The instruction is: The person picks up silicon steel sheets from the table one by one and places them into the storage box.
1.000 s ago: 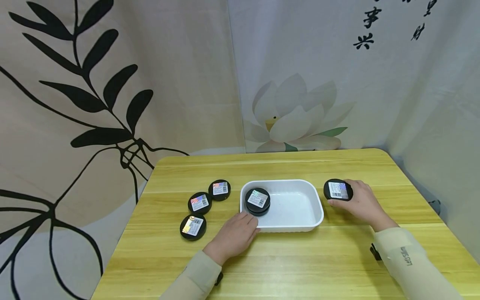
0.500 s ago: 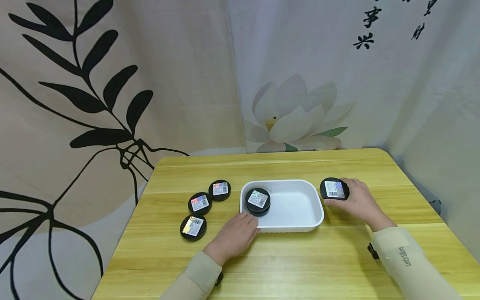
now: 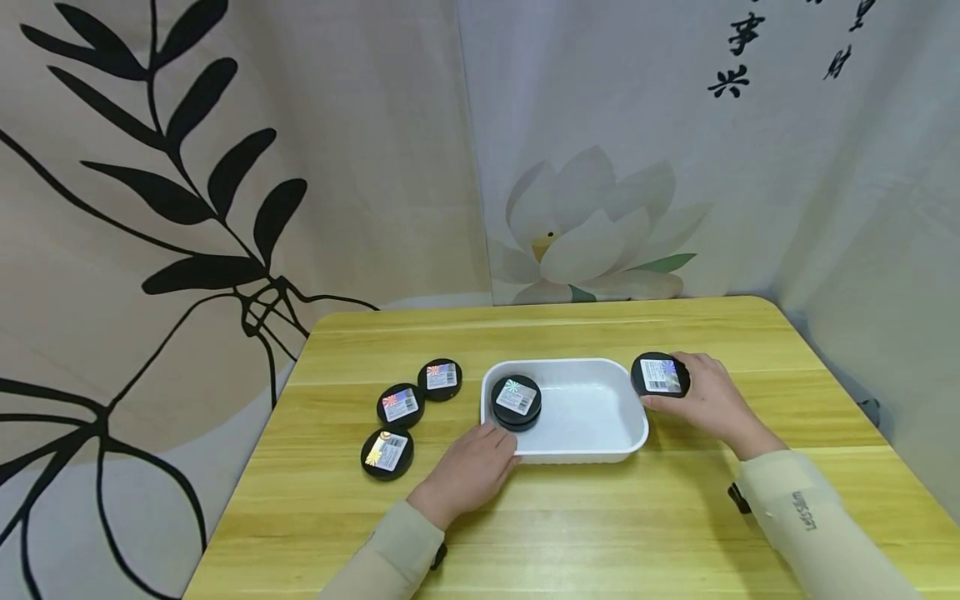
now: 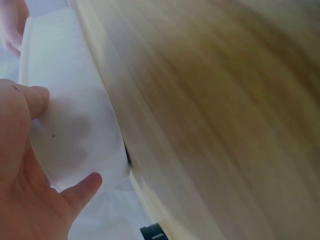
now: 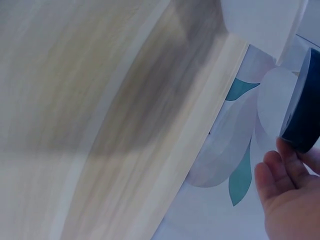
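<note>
Surface (image 3: 585,533) carries black discs (image 3: 400,406) left of the left hand (image 3: 467,468), which grips a tray (image 3: 585,417). Right hand (image 3: 708,402) grips another disc (image 3: 660,375).

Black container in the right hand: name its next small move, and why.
Probably move the black container left and lower it into the white tray: the right hand holds it raised by the tray's right rim, the tray's right part is bare, and the left hand holds the near-left corner.

Beyond the right fingers (image 3: 692,362), the curtain (image 3: 615,92) shows 事 (image 3: 746,34) above 兴 (image 3: 728,81); behind them, the sleeve (image 3: 813,525) lettering (image 3: 804,511) begins "Less"; the label (image 3: 662,376) on the held disc (image 3: 638,374) is illegibly small.
</note>
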`<state>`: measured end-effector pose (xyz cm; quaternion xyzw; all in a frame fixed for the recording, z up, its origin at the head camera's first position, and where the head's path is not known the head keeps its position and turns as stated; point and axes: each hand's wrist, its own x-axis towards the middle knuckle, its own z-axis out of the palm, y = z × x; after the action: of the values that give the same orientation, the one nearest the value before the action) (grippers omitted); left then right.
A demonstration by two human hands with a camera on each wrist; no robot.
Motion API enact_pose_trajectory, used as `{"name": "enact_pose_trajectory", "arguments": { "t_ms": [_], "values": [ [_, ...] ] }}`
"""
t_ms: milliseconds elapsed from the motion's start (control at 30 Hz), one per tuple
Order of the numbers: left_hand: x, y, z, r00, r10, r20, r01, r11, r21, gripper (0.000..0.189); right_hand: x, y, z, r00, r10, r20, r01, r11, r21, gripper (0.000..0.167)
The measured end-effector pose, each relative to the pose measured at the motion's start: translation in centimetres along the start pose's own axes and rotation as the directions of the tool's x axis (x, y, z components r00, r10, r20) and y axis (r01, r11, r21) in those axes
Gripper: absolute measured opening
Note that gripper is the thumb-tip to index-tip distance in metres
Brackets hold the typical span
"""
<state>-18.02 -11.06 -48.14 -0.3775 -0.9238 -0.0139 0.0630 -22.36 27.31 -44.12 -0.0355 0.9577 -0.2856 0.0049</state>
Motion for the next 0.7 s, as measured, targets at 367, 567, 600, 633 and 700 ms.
{"name": "enact_pose_trajectory", "arguments": {
  "t_ms": [367,567,600,633,700],
  "values": [
    [-0.01,0.0,0.09,1.0,0.008,-0.006,-0.008,1.0,0.008,0.023,0.14,-0.62,0.33,1.0,-0.013,0.004,0.013,1.0,0.01,0.108],
    [0.0,-0.01,0.1,1.0,0.006,-0.002,-0.006,1.0,0.009,0.023,0.15,-0.71,0.61,1.0,-0.004,0.012,0.004,1.0,0.016,0.11],
    [-0.01,-0.01,0.1,1.0,0.006,-0.003,-0.006,1.0,0.009,0.023,0.15,-0.76,0.63,1.0,-0.004,0.012,0.004,1.0,0.018,0.11],
    [-0.01,-0.01,0.1,1.0,0.006,-0.003,-0.006,1.0,0.009,0.023,0.16,-0.81,0.66,1.0,-0.006,0.012,0.006,1.0,0.019,0.109],
    [-0.01,-0.01,0.11,1.0,0.006,-0.003,-0.006,1.0,0.009,0.023,0.14,-0.98,0.69,1.0,-0.009,0.013,0.009,1.0,0.026,0.109]
  ]
}}
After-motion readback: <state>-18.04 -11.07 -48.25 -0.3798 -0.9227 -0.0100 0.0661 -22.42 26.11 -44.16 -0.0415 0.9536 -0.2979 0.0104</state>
